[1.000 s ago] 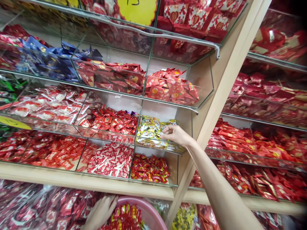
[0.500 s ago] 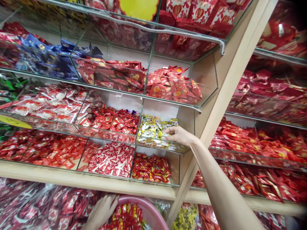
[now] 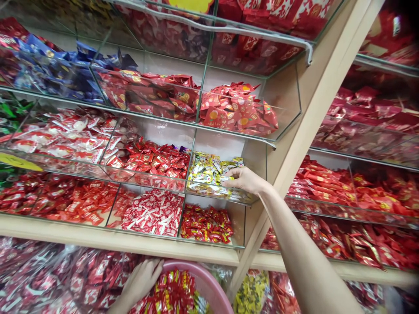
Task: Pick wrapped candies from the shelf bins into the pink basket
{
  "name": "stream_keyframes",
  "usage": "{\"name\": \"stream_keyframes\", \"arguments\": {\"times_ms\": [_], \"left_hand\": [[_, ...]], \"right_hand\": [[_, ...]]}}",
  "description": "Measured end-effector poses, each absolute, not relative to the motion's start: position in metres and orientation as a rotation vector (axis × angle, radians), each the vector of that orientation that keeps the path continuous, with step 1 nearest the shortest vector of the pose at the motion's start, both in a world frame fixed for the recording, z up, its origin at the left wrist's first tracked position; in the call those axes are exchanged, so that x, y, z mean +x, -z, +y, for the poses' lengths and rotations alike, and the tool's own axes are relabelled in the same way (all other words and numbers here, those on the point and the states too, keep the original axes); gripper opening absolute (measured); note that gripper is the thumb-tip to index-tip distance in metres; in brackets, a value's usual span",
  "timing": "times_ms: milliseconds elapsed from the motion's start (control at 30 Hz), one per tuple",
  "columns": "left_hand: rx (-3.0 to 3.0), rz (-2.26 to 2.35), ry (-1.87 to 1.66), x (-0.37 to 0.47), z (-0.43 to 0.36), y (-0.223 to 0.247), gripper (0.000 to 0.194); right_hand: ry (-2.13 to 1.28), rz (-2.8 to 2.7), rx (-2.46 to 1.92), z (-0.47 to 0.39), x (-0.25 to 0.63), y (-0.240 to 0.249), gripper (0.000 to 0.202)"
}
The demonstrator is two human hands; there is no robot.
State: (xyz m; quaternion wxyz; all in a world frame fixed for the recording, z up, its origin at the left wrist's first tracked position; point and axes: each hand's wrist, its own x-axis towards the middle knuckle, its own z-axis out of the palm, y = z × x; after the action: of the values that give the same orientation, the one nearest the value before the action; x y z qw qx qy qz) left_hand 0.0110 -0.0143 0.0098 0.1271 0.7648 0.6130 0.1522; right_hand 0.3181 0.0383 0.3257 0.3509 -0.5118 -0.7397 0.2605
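- Yellow candies (image 3: 205, 169): small, in shiny yellow-and-white wrappers, lying loose at mixed angles in a shallow heap in a clear-fronted bin (image 3: 218, 195), far side, right of centre.
- Basin (image 3: 214, 281): pink, round, open, at the near edge, partly cut off.
- Red candies (image 3: 175, 288): shiny red-and-yellow wrappers, heaped in the basin, with some yellowish-white ones at right.

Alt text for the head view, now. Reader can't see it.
A person's right hand is among yellow-and-white wrapped sweets in a glass-divided compartment. Below, the left hand is at the rim of a pink basin containing red-and-yellow sweets. Mostly red packets fill surrounding shelves.
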Motion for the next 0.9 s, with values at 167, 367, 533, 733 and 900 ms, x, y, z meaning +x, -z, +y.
{"name": "stream_keyframes", "arguments": {"times_ms": [167, 367, 533, 733, 900], "left_hand": [[2.219, 1.800, -0.412, 0.011, -0.015, -0.011, 0.040], [2.208, 1.790, -0.419, 0.010, -0.015, -0.008, 0.042], [2.208, 1.794, -0.417, 0.010, -0.013, -0.006, 0.042], [2.231, 1.778, -0.407, 0.012, -0.014, -0.012, 0.041], [2.255, 1.798, -0.372, 0.014, -0.016, -0.021, 0.040]], "right_hand": [[-0.619, -1.923, -1.356, 0.038, 0.318, -0.325, 0.030], [-0.601, -1.999, -1.384, 0.041, 0.320, -0.325, 0.030], [-0.497, -2.008, -1.375, 0.038, 0.320, -0.326, 0.030], [-0.410, -1.931, -1.286, 0.029, 0.319, -0.328, 0.033], [-0.326, -1.743, -1.135, 0.022, 0.318, -0.329, 0.037]]}}
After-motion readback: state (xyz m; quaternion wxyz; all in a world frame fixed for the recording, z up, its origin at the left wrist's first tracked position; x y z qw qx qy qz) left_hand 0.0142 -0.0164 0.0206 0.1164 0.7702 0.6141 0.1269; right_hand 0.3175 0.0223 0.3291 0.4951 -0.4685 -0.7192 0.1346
